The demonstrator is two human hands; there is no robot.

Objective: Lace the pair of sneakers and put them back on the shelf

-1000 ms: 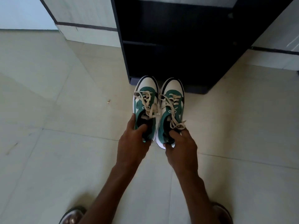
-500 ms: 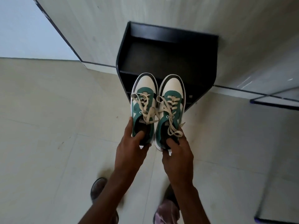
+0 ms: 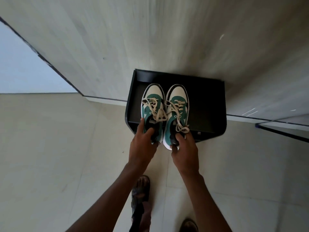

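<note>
Over the black shelf top (image 3: pixel 209 104), toward its front-left corner, pair of green-and-white sneakers (image 3: pixel 164 113) side by side, cream laces (image 3: pixel 158 113) loose, left hand (image 3: pixel 143 146) clasping left heel, right hand (image 3: pixel 184 151) clasping right heel, tiled floor (image 3: pixel 58 156) below.

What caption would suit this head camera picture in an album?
Left hand and right hand hold two laced green-and-white sneakers over a black shelf.

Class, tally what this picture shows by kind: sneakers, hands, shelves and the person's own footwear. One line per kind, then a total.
Sneakers: 2 (left sneaker, right sneaker)
Hands: 2 (left hand, right hand)
Shelves: 1 (black shelf)
Person's footwear: 2 (sandal, shoe)
Total: 7
</note>
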